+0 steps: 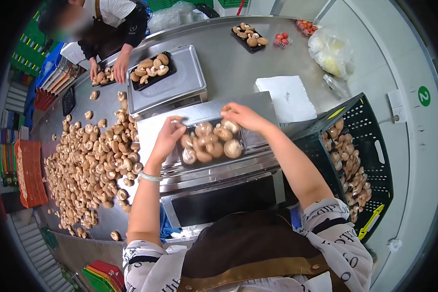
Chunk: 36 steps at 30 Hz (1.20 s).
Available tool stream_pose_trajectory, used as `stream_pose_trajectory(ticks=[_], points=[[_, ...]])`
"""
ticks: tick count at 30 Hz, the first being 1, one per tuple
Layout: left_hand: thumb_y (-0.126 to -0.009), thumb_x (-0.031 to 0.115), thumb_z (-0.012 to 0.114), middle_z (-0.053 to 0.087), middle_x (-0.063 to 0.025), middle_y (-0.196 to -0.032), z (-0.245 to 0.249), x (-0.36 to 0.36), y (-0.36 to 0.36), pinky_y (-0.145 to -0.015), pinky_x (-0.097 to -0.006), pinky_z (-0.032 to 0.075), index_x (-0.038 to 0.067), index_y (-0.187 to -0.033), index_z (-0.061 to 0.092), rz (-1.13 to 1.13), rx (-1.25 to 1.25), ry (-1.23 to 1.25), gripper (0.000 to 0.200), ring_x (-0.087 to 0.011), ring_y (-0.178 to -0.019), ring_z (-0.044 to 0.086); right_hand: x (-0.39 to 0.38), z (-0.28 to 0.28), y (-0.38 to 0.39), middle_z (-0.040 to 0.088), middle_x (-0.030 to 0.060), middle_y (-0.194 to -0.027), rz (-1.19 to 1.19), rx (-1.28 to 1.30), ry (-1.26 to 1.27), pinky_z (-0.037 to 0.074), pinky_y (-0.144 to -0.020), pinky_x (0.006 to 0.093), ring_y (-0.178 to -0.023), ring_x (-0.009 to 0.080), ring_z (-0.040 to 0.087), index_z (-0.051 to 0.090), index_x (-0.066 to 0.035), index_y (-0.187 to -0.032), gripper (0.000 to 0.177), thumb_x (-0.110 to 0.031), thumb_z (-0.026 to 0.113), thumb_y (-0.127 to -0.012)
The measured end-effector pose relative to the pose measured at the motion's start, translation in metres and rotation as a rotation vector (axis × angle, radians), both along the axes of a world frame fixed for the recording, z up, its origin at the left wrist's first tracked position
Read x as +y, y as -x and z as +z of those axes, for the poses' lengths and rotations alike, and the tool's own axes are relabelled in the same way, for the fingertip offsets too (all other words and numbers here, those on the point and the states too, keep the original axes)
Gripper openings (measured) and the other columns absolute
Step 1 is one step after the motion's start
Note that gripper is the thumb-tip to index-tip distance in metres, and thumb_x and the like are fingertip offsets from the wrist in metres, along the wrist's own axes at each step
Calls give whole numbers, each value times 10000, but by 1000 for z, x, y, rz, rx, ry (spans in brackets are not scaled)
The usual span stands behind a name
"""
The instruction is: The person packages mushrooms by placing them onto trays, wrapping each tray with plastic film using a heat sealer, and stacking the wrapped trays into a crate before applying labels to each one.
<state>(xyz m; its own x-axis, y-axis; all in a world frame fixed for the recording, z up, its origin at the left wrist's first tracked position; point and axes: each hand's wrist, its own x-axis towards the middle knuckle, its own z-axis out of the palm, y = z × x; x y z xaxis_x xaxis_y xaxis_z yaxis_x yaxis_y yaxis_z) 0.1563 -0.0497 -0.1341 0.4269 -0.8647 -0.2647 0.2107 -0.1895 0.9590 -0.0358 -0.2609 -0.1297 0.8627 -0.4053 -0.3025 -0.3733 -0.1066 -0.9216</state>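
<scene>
A black tray of brown mushrooms (210, 142) sits in front of me on the metal wrapping machine (219, 177), with shiny clear plastic film (199, 117) stretched over and behind it. At the tray's upper left corner, my left hand (168, 136) has its fingers curled at the film's edge. My right hand (241, 117) pinches the film beyond the tray's upper right corner. The film is so transparent that its exact edges are hard to make out.
Loose mushrooms (97, 165) are heaped at left. A filled tray (152, 70) rests on a scale (190, 92); a co-worker's hands (119, 65) handle another tray. A white sheet stack (284, 100) and a dark crate (374, 160) of wrapped mushrooms are at right.
</scene>
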Motion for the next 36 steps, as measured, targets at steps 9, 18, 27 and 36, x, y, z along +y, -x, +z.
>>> stream_pose_trajectory(ticks=[9, 18, 27, 36], points=[[-967, 236, 506, 521, -171, -625, 19, 47, 57, -583, -357, 419, -27, -861, 593, 25, -644, -142, 297, -220, -570, 496, 63, 15, 64, 639, 199, -932, 28, 32, 429, 479, -767, 407, -879, 344, 620, 567, 27, -928, 537, -473, 705, -791], [-991, 287, 499, 442, 69, -630, 120, 111, 119, -500, -233, 300, 3, -791, 586, 72, -186, -296, 359, -30, -587, 349, 114, 116, 119, 630, 53, -760, -32, 41, 15, 465, -654, 267, -722, 92, 566, 597, -12, -932, 331, -332, 659, -876], [-933, 311, 556, 582, -224, -634, -25, 148, 173, -566, -449, 431, -16, -814, 590, -22, -790, -403, 350, -383, -601, 595, 166, -35, 178, 646, 280, -916, -39, 347, 243, 490, -808, 449, -904, 432, 627, 567, 71, -1103, 701, -577, 583, -835], [-917, 101, 595, 474, 4, -703, -62, 186, 193, -518, -237, 334, 44, -996, 464, 373, -436, -177, 163, -60, -609, 423, 191, -68, 215, 617, 74, -781, -499, -69, -165, 450, -653, 265, -725, 112, 567, 523, -30, -1059, 256, -208, 622, -905]])
